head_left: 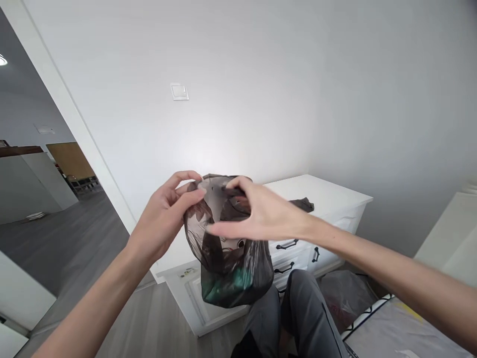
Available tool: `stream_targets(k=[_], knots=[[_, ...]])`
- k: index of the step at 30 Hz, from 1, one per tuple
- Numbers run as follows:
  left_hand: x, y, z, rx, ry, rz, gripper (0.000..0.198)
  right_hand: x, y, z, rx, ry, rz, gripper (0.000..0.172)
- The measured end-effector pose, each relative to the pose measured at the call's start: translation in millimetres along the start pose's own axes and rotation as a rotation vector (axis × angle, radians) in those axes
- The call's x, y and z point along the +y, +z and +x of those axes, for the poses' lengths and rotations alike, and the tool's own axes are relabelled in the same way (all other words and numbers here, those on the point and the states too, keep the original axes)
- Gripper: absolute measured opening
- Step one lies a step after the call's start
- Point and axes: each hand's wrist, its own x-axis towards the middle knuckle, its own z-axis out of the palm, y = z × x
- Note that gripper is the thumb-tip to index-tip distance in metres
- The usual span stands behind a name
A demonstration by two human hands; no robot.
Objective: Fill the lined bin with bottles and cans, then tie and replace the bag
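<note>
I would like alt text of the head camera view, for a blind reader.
A person's left hand pinches a dark plastic bag at its rim; the right hand, spread open, is at its mouth. Behind are a white cabinet and pale wall.

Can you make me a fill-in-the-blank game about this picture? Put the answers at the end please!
1. The left hand pinches the rim of a dark plastic ____.
2. The right hand has its thumb and fingers spread ____, not together.
3. The drawer handles on the white cabinet are coloured ____.
4. On the pale wall is a white light ____.

Missing words: bag; apart; black; switch.
</note>
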Motion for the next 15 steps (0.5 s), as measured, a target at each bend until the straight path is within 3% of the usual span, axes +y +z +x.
stream_targets(k=[3, 6, 8, 13, 15], knots=[[-3.3, 0.6, -6.4, -0.155, -0.050, 0.105, 0.034, 8.2, 22.3, -6.0, -0.094, -0.055, -0.177, 0.064], [-4.0, 2.9, -14.9, -0.190, -0.031, 0.176, 0.032, 12.1, 38.1, -6.2, -0.202, -0.088, -0.255, 0.029], [-8.1, 2.2, -20.9, -0.146, 0.024, 0.198, 0.033, 12.0, 43.5, -7.4, -0.216, -0.107, -0.293, 0.011], [-48.6, -24.6, -29.4, 0.156, 0.290, 0.148, 0.050, 9.2, 41.9, -17.6, -0.142, -0.158, -0.281, 0.021], [-70.8, -40.6, -28.7, 0.128, 0.245, 0.115, 0.057, 7.9, 39.9, -21.5, -0.166, -0.158, -0.207, 0.020]])
